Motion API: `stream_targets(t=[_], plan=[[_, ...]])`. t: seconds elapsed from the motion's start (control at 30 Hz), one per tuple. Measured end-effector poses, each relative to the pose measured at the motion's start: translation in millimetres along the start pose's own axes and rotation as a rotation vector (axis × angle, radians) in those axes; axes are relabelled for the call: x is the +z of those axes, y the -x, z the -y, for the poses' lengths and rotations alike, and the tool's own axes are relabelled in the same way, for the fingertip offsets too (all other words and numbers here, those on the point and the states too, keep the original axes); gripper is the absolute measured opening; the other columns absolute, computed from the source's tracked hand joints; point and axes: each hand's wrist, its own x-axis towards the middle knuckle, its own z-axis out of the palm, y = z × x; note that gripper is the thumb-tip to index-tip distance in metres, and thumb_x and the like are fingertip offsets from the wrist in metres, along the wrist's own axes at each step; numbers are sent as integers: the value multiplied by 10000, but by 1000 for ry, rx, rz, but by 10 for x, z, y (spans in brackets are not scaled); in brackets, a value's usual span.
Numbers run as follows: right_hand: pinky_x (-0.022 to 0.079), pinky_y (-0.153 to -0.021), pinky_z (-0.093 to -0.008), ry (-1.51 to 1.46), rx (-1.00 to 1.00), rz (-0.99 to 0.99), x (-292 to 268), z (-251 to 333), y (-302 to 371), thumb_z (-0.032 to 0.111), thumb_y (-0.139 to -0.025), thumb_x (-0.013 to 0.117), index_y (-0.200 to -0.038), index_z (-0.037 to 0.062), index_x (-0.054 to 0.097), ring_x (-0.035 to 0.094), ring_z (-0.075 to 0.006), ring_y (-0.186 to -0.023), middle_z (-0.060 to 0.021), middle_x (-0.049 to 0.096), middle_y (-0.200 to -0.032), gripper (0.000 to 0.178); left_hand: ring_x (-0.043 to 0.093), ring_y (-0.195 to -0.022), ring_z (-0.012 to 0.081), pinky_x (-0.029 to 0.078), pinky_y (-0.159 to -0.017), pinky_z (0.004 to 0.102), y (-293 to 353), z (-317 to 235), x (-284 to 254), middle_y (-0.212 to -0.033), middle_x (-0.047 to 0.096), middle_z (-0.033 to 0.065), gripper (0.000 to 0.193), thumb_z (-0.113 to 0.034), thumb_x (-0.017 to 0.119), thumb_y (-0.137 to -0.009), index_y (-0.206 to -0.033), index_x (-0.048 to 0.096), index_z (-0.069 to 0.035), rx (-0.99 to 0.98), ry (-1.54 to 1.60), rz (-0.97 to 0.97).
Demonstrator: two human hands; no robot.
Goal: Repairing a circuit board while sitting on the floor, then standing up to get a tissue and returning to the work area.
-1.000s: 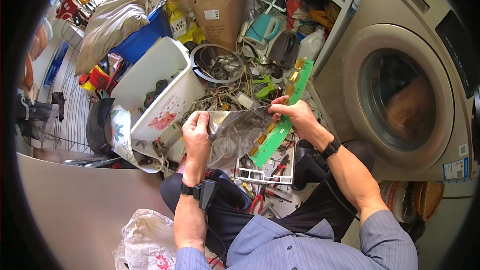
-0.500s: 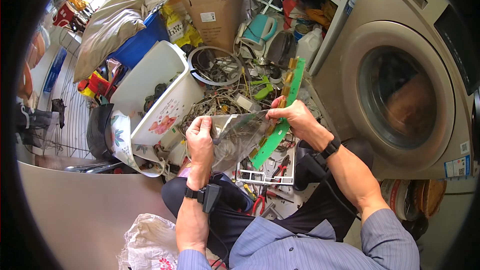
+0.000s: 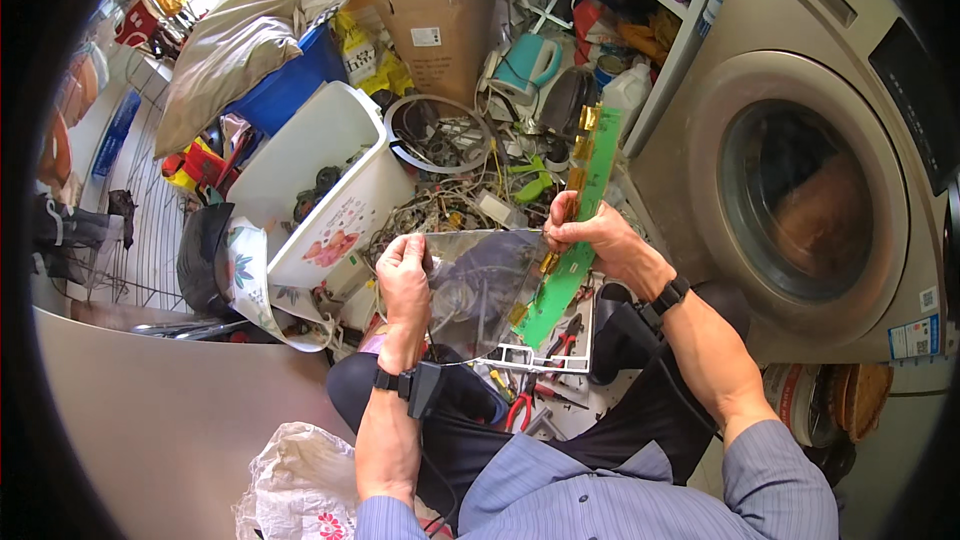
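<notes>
A thin see-through display panel point(image 3: 480, 285) hangs between my two hands over my lap. Gold ribbon strips join its right side to a long green circuit board point(image 3: 586, 190), which tilts up and to the right. My left hand point(image 3: 405, 285) pinches the panel's upper left corner between thumb and fingers. At the other side, my right hand point(image 3: 592, 235) closes round the edge beside the gold ribbons, with its thumb on top; its palm covers part of the board. Below lie a white frame point(image 3: 540, 360) and red-handled pliers point(image 3: 522, 408).
A white bin point(image 3: 345, 190) stands left of a heap of cables and parts point(image 3: 430, 205). A washing machine point(image 3: 700, 150) rises on the right. Beyond the heap are a cardboard box point(image 3: 440, 35) and a turquoise kettle point(image 3: 528, 65). A white sack point(image 3: 295, 480) lies near my left elbow.
The green board has swung more upright, its lower end shifting right. The panel has turned so that more of its face shows. Both hands keep their hold.
</notes>
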Motion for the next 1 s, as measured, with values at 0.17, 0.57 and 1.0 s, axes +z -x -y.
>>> stream_targets(t=[0.17, 0.57, 1.0], plan=[[480, -694, -315, -16, -22, 14, 53, 4, 11, -2, -810, 753, -904, 72, 553, 603, -178, -771, -56, 621, -803, 233, 468, -649, 38, 374, -615, 207, -20, 50, -68, -739, 577, -58, 170, -143, 615, -1007, -890, 681, -37, -49, 11, 24], [468, -729, -306, 213, 8, -152, 61, 37, 60, 67, -805, 758, -922, 55, 604, 580, -141, -767, -30, 615, -824, 194, 417, -635, 34, 333, -578, 210, 147, -176, 111, -720, 528, -66, 204, -163, 590, -1027, -880, 650, -35, 92, -143, -18], [447, -722, -286, 561, -22, -422, -19, -75, 30, 64, -761, 727, -858, 45, 601, 545, -116, -758, -5, 588, -802, 160, 578, -640, 121, 474, -598, 285, 517, -342, 406, -724, 647, 74, 184, -92, 821, -825, -889, 674, -2, 374, -537, 144]])
